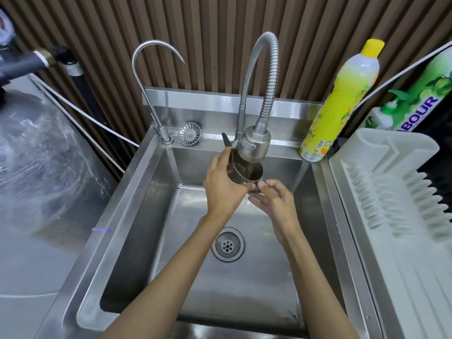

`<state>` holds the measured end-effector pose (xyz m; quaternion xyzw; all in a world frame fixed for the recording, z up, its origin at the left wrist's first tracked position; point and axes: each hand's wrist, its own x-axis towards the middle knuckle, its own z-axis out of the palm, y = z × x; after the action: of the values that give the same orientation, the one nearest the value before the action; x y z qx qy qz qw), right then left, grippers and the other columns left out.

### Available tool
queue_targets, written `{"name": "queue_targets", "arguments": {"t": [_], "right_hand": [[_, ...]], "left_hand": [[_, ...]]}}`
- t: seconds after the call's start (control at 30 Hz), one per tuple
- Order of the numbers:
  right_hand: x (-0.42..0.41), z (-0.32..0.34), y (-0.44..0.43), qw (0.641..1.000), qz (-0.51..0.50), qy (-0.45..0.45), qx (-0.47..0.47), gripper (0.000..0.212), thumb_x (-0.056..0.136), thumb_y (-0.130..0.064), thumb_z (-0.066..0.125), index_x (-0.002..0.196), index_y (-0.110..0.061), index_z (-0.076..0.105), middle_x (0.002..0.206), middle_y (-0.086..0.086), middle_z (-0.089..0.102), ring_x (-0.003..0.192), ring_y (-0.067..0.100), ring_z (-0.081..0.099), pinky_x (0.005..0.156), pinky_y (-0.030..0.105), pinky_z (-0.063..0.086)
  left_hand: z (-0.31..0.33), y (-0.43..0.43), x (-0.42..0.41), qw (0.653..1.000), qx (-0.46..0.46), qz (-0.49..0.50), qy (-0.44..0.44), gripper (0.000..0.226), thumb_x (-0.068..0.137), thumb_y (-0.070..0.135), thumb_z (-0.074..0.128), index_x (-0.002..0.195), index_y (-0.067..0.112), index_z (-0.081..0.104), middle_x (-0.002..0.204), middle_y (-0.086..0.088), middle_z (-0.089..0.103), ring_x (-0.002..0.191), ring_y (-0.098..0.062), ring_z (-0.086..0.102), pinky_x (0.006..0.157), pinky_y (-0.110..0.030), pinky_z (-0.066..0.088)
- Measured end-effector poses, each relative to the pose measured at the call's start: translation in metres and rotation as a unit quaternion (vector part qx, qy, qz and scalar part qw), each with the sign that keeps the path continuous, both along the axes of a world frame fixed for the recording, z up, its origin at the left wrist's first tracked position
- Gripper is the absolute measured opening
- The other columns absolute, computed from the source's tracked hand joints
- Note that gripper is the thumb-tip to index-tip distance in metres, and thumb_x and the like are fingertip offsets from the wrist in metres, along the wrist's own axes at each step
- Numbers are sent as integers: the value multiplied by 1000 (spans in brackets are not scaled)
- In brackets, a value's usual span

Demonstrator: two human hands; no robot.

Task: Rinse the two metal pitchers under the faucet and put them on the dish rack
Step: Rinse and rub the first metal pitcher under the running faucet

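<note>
Your left hand [221, 189] gripped a small shiny metal pitcher [247, 171] under the flexible steel faucet [254, 143] near the sink's [137, 204] back edge; your right hand [274, 201], fingers loosely curled, touched its base.

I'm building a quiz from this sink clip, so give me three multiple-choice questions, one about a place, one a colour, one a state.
1. Where is the dish rack? A left of the sink B right of the sink C inside the sink
2. What colour is the tall bottle's cap? A yellow B red C blue
3. What is in the left hand? A nothing B a sponge C a metal pitcher

B: the rack sits past the sink's right rim.
A: the cap is plainly yellow.
C: its grip wraps the pitcher under the faucet head.
</note>
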<state>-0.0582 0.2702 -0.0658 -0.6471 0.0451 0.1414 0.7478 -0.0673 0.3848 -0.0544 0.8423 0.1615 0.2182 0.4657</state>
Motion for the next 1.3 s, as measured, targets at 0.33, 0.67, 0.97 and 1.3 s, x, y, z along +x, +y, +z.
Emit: {"name": "queue_targets", "arguments": {"t": [0.33, 0.67, 0.97, 1.3], "right_hand": [[2, 18, -7, 935, -82, -85, -334, 24, 82, -35, 65, 80, -11, 59, 80, 5, 67, 74, 30, 68, 78, 44, 55], [12, 15, 2, 997, -71, 15, -15, 26, 88, -7, 56, 68, -15, 43, 110, 9, 66, 93, 25, 62, 79, 32, 50], [3, 19, 2, 999, -10, 12, -36, 14, 92, -16, 57, 84, -6, 51, 80, 7, 65, 65, 27, 64, 63, 31, 60], [6, 55, -10, 895, -56, -158, -414, 15, 87, -25, 61, 84, -14, 51, 96, 8, 67, 95, 30, 59, 81, 33, 41]], "left_hand": [[-20, -1, -10, 980, -162, -16, 118, 64, 44, 57, 82, 99, 27, 66, 99, 1, 69, 95, -11, 64, 87, -28, 52], [-7, -1, 4, 991, -128, -32, -31, 74, 47, 22, 84, 115, 20, 55, 105, 4, 65, 97, -13, 62, 88, -24, 49], [4, 8, -15, 999, 20, 40, 3, 64, 51, 44, 88, 103, 15, 63, 85, 13, 42, 84, -8, 50, 74, -16, 41], [-10, 0, -8, 986, -138, -61, 71, 47, 63, 32, 85, 103, 17, 65, 99, 0, 70, 92, -11, 67, 81, -17, 50]]}}
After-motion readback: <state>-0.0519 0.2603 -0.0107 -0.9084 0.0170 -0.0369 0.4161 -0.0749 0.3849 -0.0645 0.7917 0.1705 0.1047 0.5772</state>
